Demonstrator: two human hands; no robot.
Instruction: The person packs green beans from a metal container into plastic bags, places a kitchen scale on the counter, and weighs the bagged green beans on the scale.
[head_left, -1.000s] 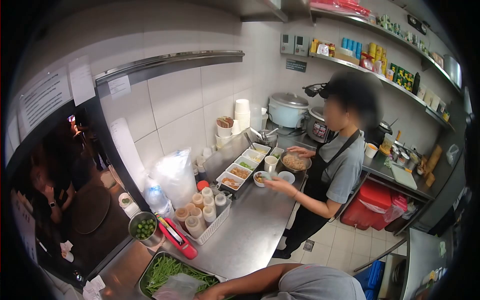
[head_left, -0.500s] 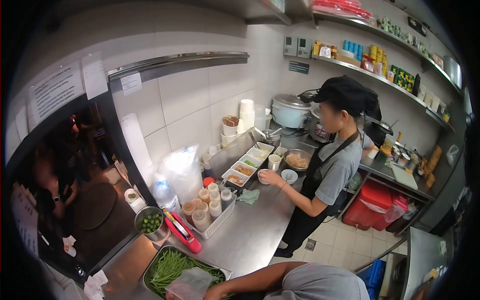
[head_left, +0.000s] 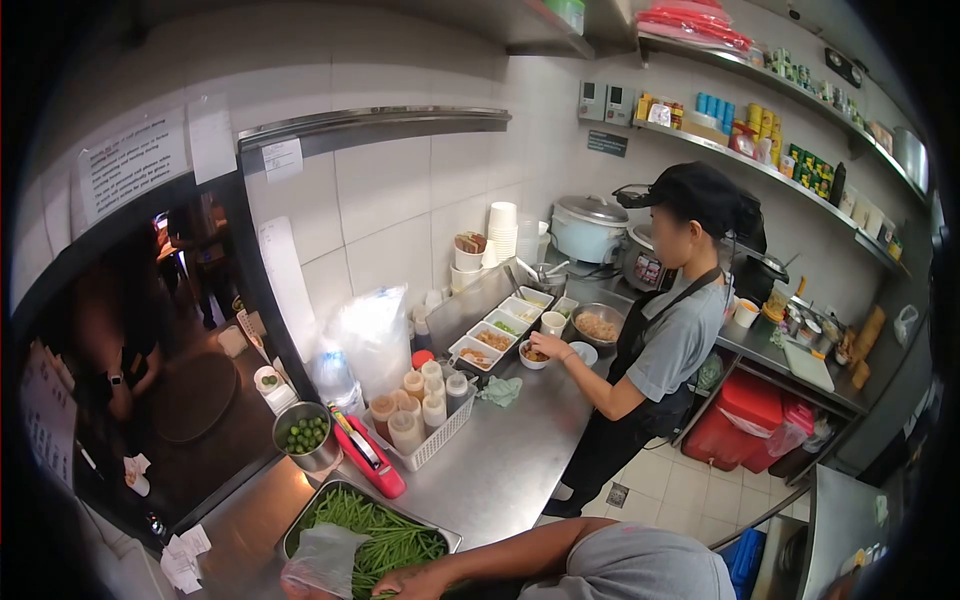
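Long green beans fill a metal tray at the bottom. My right hand reaches into the tray's near side, its fingers closed around some beans. To its left, my left hand holds a clear plastic bag over the beans; the bag and frame edge partly hide this hand. A red tape dispenser and a metal pot of small green fruits stand just beyond the tray.
A white basket of sauce bottles and a green cloth lie further along the steel counter. A co-worker in a black cap reaches toward a small bowl beside food containers.
The plastic bag and my left hand have moved left, uncovering more beans. My right hand has shifted slightly left. The co-worker's hand has lifted to the bowl's top, showing food inside.
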